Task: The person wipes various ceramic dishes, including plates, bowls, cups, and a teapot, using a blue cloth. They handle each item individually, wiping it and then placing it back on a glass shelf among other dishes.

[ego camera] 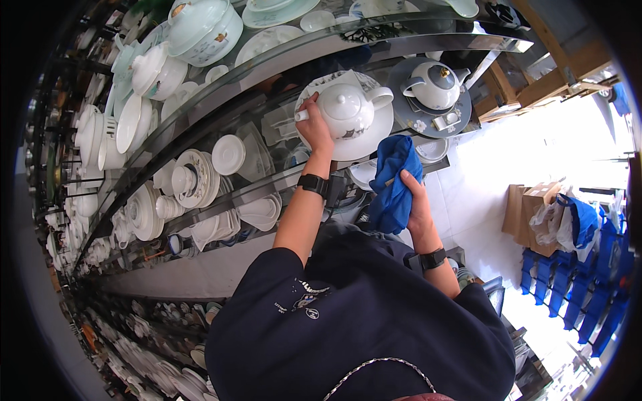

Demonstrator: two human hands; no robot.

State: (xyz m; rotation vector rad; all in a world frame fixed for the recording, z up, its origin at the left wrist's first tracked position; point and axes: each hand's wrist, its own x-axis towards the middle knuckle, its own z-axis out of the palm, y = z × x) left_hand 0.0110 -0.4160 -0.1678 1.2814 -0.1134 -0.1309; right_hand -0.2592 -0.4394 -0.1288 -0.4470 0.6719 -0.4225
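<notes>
My left hand grips a white porcelain teapot at its spout side. The teapot has a round lid with a knob, a loop handle pointing right and a dark printed motif low on its body. Under or just behind it lies a large white plate with dark decoration along its far part; whether the teapot rests on the plate cannot be told. A bunched blue cloth is in my right hand, in front of the shelf edge and apart from the teapot.
Right of the plate, a gold-knobbed teapot stands on a grey-blue round plate. Glass shelves on the left carry stacked dishes, cups and a lidded tureen. Cardboard boxes and blue hanging strips are at right.
</notes>
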